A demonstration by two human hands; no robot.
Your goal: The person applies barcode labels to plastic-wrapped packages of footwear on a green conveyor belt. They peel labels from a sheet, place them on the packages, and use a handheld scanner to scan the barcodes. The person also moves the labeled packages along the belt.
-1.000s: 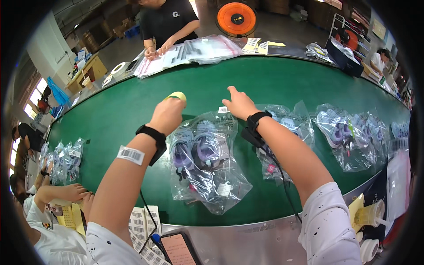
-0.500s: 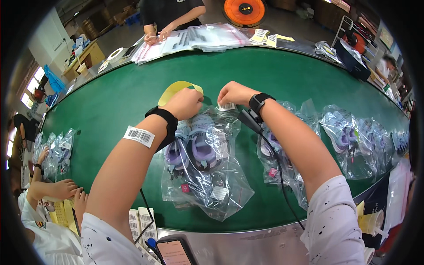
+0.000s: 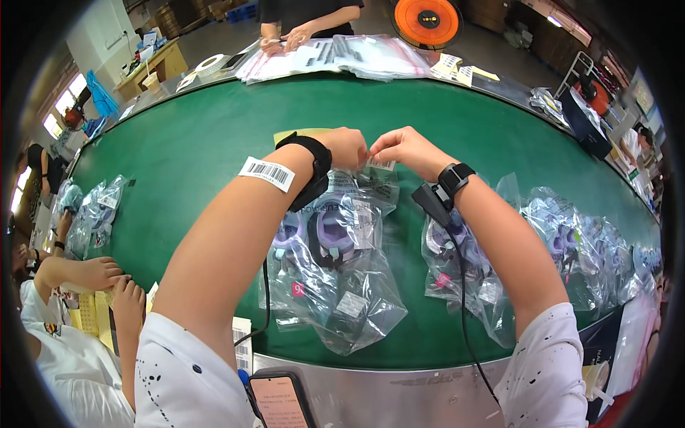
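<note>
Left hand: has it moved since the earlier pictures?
Yes: the left hand has moved to the right against the phone at the near edge, and is now close to the right hand.

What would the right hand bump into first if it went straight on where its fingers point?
Most likely the left hand: the right hand points toward it, and they look very close, though exact depth is hard to tell.

From my remote seat I count two hands (image 3: pixel 348 148) between 12 and 2 o'clock; one yellow strip (image 3: pixel 287 135) at 11; two shoes (image 3: pixel 334 230) in one clear bag (image 3: pixel 374 303) at 6; one phone (image 3: pixel 276 401) at 7; one large orange fan (image 3: pixel 444 23) at 1.
</note>
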